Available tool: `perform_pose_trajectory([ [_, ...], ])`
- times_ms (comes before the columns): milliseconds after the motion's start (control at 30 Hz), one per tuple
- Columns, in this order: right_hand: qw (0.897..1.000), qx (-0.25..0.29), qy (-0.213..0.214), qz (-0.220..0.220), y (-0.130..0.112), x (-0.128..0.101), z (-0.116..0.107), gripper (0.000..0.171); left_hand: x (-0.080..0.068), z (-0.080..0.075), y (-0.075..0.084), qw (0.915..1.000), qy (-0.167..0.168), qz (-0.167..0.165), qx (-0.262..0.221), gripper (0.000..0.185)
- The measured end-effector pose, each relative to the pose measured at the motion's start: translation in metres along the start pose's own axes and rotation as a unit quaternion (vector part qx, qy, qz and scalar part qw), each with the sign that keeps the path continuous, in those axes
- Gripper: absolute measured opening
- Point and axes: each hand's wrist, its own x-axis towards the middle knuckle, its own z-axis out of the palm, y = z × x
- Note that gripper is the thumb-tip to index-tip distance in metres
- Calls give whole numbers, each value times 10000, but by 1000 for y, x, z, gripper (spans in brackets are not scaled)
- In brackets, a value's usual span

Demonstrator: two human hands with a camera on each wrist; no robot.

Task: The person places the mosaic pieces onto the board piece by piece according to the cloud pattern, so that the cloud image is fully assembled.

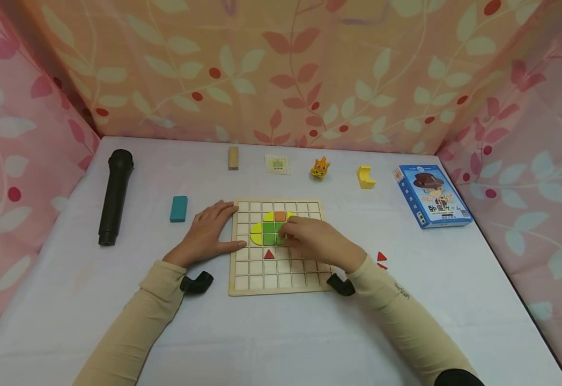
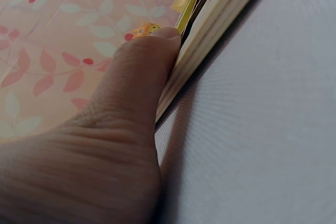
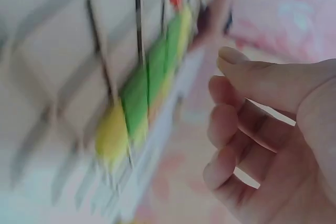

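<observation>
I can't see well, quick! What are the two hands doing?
Left hand: open, fingers straight, pressing the wooden grid board's left edge.
Right hand: over the green pieces; cannot tell if it holds anything.

A gridded board [image 1: 277,247] was placed mid-table, with a microphone [image 1: 115,196] and small block [image 1: 178,208] to its left; behind it were lined a stick [image 1: 233,158], card [image 1: 278,164], figurine [image 1: 320,168] and curved piece [image 1: 365,177], a box [image 1: 432,195] being set at the right
</observation>
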Motion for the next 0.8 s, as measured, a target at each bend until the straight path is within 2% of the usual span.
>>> perform_pose_trajectory([
  [133, 9965, -81, 21, 826, 22, -28, -24, 17, 0, 0, 0, 10000, 16, 2, -32, 94],
  [233, 9871, -151, -180, 1582, 42, -55, -33, 23, 0, 0, 0, 10000, 6, 13, -73, 94],
  [333, 9722, -82, -519, 2280, 61, -82, -36, 29, 0, -1, 0, 10000, -19, -3, -51, 94],
  [467, 9424, 231, -1174, 3123, 81, -112, -37, 37, 0, -1, -1, 10000, -39, -19, -38, 94],
  [567, 9313, 434, -1409, 3330, 90, -128, -35, 34, 1, 0, -1, 10000, -53, -18, -47, 94],
  [633, 9339, 522, -1377, 3257, 93, -136, -32, 28, 1, 0, -1, 10000, -68, -32, -43, 94],
  [800, 9532, 364, -1106, 2791, 98, -143, -24, 14, 2, 2, -1, 10000, -51, -26, -33, 94],
])
